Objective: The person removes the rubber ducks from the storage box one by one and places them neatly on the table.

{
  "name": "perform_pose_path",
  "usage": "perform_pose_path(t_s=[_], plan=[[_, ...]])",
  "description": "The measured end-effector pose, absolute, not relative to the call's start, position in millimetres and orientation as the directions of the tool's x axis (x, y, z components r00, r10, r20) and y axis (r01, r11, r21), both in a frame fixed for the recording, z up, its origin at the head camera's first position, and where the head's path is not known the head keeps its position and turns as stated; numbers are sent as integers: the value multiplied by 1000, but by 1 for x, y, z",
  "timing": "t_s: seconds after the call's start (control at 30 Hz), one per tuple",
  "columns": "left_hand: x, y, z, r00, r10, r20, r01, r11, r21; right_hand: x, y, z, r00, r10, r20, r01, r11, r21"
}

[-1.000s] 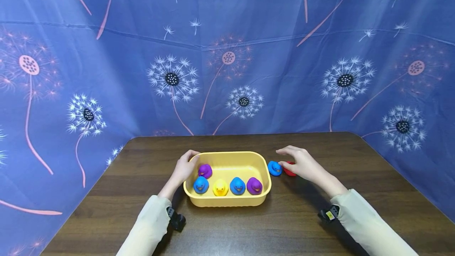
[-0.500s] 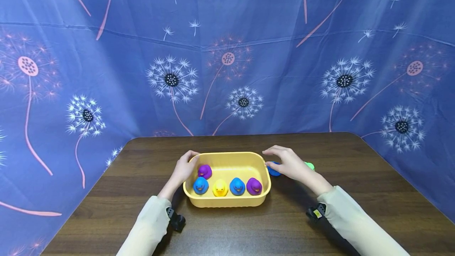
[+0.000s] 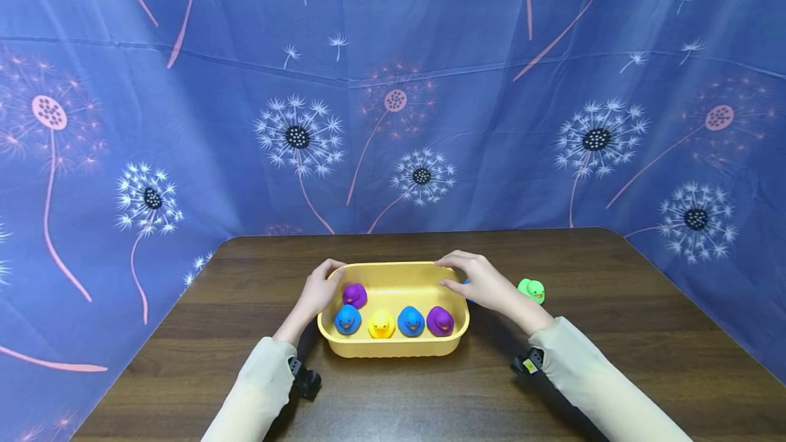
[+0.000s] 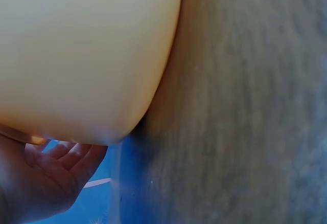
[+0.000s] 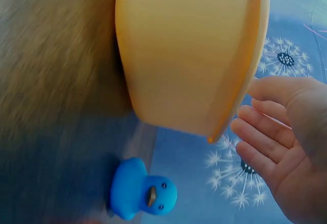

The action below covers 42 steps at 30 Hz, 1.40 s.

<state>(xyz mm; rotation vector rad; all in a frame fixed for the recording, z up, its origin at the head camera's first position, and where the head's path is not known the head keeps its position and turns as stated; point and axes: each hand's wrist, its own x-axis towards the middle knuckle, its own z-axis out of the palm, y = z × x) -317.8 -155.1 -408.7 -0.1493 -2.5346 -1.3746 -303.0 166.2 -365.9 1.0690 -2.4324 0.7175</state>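
A yellow plastic tub (image 3: 393, 348) stands on the table with several rubber ducks in it: a yellow duck (image 3: 381, 325) between two blue ones, a purple duck (image 3: 439, 321) at the right and another purple duck (image 3: 355, 295) behind on the left. My left hand (image 3: 318, 292) grips the tub's left end, thumb at the rim and fingers against the far outer side. Over the right end, my right hand (image 3: 485, 284) holds nothing, its fingers spread and the thumb close by the rim. A blue duck (image 5: 134, 191) outside the tub lies under this hand, mostly hidden in the head view.
Right of my right hand, a green duck (image 3: 532, 290) sits on the wooden table (image 3: 393, 394). A sliver of red (image 5: 84, 222) shows at the bottom edge of the right wrist view. Behind the table hangs a blue dandelion-patterned cloth (image 3: 491, 108).
My right hand has moved left from above the blue and red ducks to the tub's right end. The green duck has come into view behind it. My left hand and the tub have stayed put.
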Motion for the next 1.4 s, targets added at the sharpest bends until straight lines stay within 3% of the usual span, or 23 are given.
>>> perform_pose_path(t_s=[0.53,1.4], plan=[[-318,-155,-407,-961,-21,275,217,557,802,-304,138,-368,-610,-595,523,-785,541,-300],[-318,-155,-409,-962,-32,272,210,549,809,-300,91,-369,-638,-661,394,-770,546,-331]])
